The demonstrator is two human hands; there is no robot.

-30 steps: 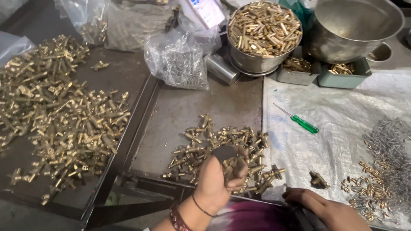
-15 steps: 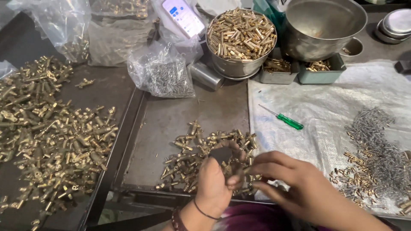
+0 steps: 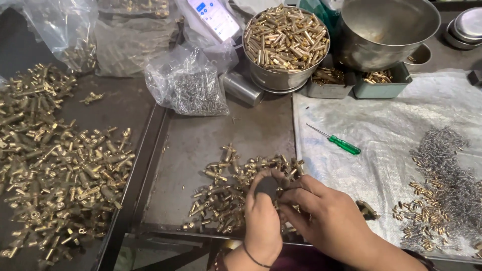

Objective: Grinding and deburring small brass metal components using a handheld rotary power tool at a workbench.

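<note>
Both hands meet low over the pile of brass fittings (image 3: 236,185) on the metal surface (image 3: 211,145). My left hand (image 3: 263,221) grips a small dark part (image 3: 267,186); my right hand (image 3: 326,216) pinches at it. A green screwdriver (image 3: 337,142) lies just right of them.

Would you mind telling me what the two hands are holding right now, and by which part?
The left hand grips a small dark, rounded piece between thumb and fingers, by its sides. The right hand pinches at it; what exactly it grips is hidden.
</note>
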